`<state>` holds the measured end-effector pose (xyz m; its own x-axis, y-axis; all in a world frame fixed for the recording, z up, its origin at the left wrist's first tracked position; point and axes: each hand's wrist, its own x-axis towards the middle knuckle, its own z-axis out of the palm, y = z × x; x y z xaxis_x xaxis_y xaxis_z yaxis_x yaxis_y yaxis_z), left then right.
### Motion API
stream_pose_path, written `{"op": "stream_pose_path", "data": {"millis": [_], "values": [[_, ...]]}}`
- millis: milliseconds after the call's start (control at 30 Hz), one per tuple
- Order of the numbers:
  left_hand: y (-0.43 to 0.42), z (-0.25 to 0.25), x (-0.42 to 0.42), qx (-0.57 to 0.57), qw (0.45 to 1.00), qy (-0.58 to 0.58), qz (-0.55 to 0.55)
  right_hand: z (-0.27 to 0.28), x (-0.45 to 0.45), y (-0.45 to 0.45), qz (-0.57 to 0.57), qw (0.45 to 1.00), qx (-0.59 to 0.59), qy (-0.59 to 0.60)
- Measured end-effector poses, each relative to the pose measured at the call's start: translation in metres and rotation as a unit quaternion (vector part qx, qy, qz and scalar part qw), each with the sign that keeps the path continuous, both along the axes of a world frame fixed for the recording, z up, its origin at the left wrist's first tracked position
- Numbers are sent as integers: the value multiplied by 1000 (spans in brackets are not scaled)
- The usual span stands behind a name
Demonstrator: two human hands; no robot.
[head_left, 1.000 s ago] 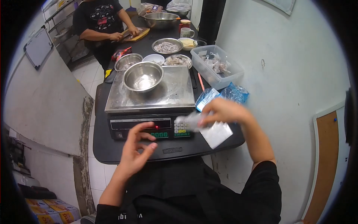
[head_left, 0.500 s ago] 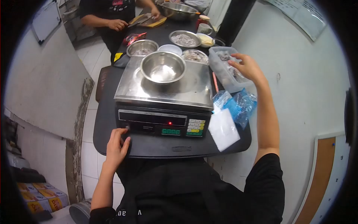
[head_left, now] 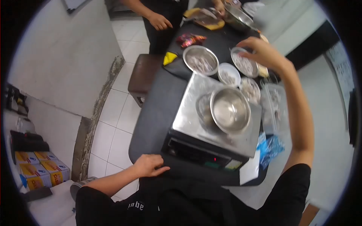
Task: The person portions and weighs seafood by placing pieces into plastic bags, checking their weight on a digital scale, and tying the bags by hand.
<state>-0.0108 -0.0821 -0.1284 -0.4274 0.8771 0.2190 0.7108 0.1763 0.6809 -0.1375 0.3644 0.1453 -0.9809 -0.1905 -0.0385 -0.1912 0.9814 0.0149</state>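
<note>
My right hand is over a metal bowl of pale cut pieces, its thumb and fingers apart near the bowl's far rim. Contact with the pieces cannot be made out. My left hand rests by the table's front edge, left of the scale, loosely bent with the thumb out and nothing visible in it. On the steel platform of the weighing scale stands a shiny metal bowl with nothing in it. A small red light glows on the scale's dark front.
Beyond the scale are another metal bowl, a white bowl and a dish of pieces. A clear plastic tub and blue plastic lie at right. Across the table, a co-worker's hand is near a yellow board.
My right hand has left the plastic tub and moved over the bowl of pale pieces. My left hand has come away from the scale's front. The view has turned and shifted.
</note>
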Motion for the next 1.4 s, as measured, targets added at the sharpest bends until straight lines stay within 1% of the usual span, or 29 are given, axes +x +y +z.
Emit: {"op": "stream_pose_path", "data": {"millis": [33,67,100,133,200,267,300,367,400,433,467,500,533,567,600,633,667,700,800,833,900,933,1000,1033,1100,1233,1300,1333,1400], "values": [[-2,-1,-6,16,999,-42,24,9,-36,-39,72,997,-5,-13],[-6,-6,-4,23,996,-87,30,5,-42,-71,127,991,-20,-29],[-8,-7,-4,28,996,-78,44,10,-48,-98,150,986,-30,-63],[-7,-5,-4,33,992,-111,43,17,-53,-121,174,979,-41,-96],[-8,-3,-4,53,985,-154,49,23,-58,-156,206,967,-70,-130],[-10,-10,-2,80,982,-159,69,48,-58,-205,227,956,-58,-175],[-14,-7,-3,121,977,-162,71,52,-61,-228,243,954,-75,-160],[-40,18,4,142,971,-159,107,62,-60,-283,254,944,-137,-158],[-60,27,7,163,965,-156,130,61,-61,-309,271,936,-160,-157],[-87,36,10,166,961,-174,137,53,-65,-332,300,929,-147,-163],[-121,42,10,143,958,-183,170,44,-70,-357,312,923,-149,-170],[-158,49,12,122,952,-195,202,35,-75,-383,320,910,-148,-219],[-194,30,16,73,936,-189,289,25,-82,-408,328,896,-145,-264],[-231,12,16,48,911,-232,337,12,-87,-431,324,890,-168,-273],[-262,31,15,40,883,-262,388,-4,-90,-450,330,887,-167,-278],[-285,43,18,32,876,-281,390,-22,-91,-464,340,892,-149,-260],[-303,52,21,20,872,-300,386,-35,-89,-475,343,898,-135,-240],[-314,54,25,10,874,-305,378,-41,-85,-483,316,899,-115,-280],[-329,58,28,-24,907,-297,297,-47,-77,-481,257,891,-160,-339],[-329,61,25,-28,887,-358,289,-52,-79,-472,246,892,-168,-339],[-330,59,16,-36,852,-460,248,-72,-85,-441,170,909,-154,-348],[-329,69,8,-47,853,-462,239,-83,-87,-426,159,909,-164,-349],[-330,85,-14,-57,825,-542,152,-101,-90,-404,96,929,-134,-332],[-332,92,-26,-68,826,-540,148,-108,-92,-398,91,929,-122,-338],[-334,102,-51,-106,801,-582,93,-122,-91,-393,75,922,-162,-343],[-340,87,-114,-122,813,-567,40,-144,-97,-392,29,901,-218,-374],[-336,80,-159,-183,812,-553,12,-152,-105,-387,17,898,-225,-378],[-333,75,-184,-187,817,-545,7,-152,-112,-385,17,900,-227,-373],[-327,71,-239,-282,846,-449,-51,-153,-126,-376,-9,896,-255,-363]]}}
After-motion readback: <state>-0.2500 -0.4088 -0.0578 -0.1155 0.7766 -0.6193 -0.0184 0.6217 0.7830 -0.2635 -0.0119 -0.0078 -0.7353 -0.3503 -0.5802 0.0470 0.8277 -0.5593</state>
